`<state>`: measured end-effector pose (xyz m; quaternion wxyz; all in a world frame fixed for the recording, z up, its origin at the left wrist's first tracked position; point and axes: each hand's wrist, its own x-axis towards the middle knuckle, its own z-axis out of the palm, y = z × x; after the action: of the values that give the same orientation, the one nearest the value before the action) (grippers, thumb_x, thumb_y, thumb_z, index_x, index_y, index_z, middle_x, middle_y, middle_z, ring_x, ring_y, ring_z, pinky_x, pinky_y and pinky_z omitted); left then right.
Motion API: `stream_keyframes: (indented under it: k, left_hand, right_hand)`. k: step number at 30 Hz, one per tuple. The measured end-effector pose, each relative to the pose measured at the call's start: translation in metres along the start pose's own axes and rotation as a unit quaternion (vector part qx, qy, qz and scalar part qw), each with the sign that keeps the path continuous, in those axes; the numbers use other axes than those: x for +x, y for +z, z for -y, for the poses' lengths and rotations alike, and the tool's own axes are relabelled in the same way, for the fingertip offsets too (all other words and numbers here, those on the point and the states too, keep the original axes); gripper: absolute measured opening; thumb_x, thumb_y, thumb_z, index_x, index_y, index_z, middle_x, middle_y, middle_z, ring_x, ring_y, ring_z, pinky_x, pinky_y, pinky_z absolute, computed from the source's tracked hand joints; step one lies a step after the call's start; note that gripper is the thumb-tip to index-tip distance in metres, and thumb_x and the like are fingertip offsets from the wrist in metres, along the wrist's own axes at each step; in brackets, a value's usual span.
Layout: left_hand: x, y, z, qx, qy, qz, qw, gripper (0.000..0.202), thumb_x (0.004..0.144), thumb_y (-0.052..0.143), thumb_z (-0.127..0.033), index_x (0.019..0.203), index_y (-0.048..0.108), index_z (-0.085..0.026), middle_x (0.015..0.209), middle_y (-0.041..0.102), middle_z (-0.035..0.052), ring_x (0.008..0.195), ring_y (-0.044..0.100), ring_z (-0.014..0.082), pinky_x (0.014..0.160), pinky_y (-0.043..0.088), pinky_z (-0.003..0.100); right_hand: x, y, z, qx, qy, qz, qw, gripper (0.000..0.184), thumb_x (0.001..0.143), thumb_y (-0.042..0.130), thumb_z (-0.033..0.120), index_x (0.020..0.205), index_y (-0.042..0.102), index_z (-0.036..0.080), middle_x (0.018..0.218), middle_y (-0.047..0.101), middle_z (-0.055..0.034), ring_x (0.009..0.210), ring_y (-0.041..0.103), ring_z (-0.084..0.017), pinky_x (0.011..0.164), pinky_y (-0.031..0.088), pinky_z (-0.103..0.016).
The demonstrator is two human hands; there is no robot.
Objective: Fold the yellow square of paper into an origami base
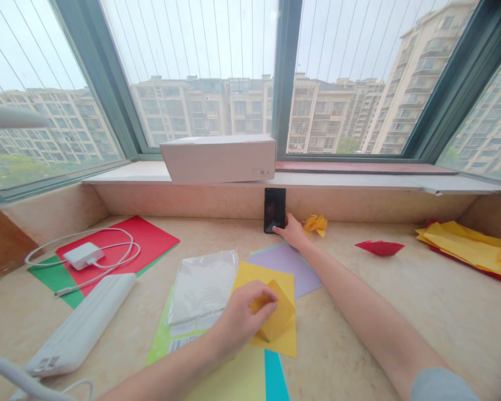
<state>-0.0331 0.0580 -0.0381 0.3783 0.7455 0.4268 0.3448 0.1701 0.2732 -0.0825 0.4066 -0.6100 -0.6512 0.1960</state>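
My left hand (246, 312) is closed in a pinch on a folded yellow paper (280, 317), its thumb and forefinger near the top edge. A flat yellow sheet (250, 271) lies beneath, overlapping a lilac sheet (307, 278). Stretched forward, my right hand (294, 231) grips the lower right corner of a black smartphone (274, 206), thumb across the bottom of its screen. The phone stands upright against the low wall under the sill. Just right of that hand sits a crumpled yellow paper piece (315, 225).
A clear plastic packet (204, 284) lies left of my left hand. Farther left are a power strip (83, 323), a white charger (83, 256) and red sheets (146, 239). A red folded paper boat (379, 248) and stacked yellow papers (471, 245) lie right. A white box (221, 161) stands on the sill.
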Motion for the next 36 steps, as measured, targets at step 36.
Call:
stream_keyframes:
  k: [36]
  left_hand:
    - [0.001, 0.000, 0.002, 0.004, -0.012, 0.011, 1.000, 0.007, 0.086, 0.062, -0.021, 0.085, 0.068, -0.019, 0.091, 0.072, 0.0040, 0.089, 0.065, 0.0200, 0.085, 0.046, 0.030]
  right_hand:
    - [0.008, -0.008, -0.007, 0.073, -0.035, 0.058, 0.995, 0.055, 0.067, 0.082, 0.022, 0.117, 0.059, 0.017, 0.115, 0.072, -0.0102, 0.104, 0.068, -0.025, 0.094, 0.052, -0.040]
